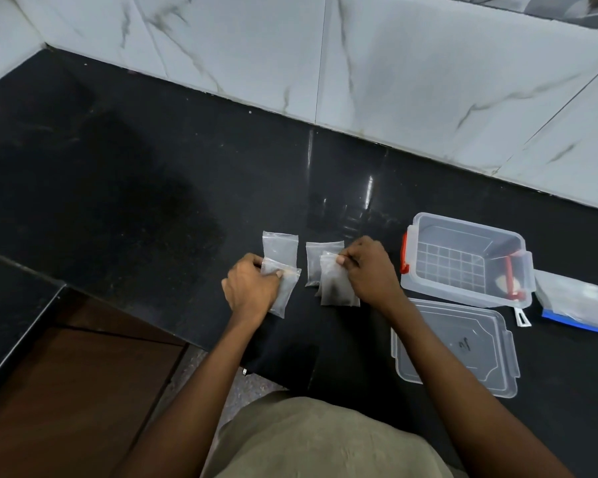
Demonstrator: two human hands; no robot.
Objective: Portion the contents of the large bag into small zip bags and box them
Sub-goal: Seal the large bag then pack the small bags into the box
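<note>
A person stands at a black stone counter (152, 174) backed by white marble-look wall tiles (428, 81), both hands on small zip bags of dark contents. The left hand (251, 288) curls round the top of one small filled bag (283, 293), which overlaps the lower edge of another bag (279, 248) lying flat just behind it. The right hand (370, 270) pinches the upper corner of a third bag (335, 288), thumb and fingers closed on it; this bag partly covers a fourth (316, 260) resting beneath and behind it. To the right, near the right wrist, sits an open clear plastic box (463, 257) with red clips; something pale and red shows through its far wall, too blurred to name. Its clear lid (456, 350) lies flat on the counter just in front of it. The large bag (573, 301), with a blue strip along its edge, lies at the right border, beside the box, partly cut off
</note>
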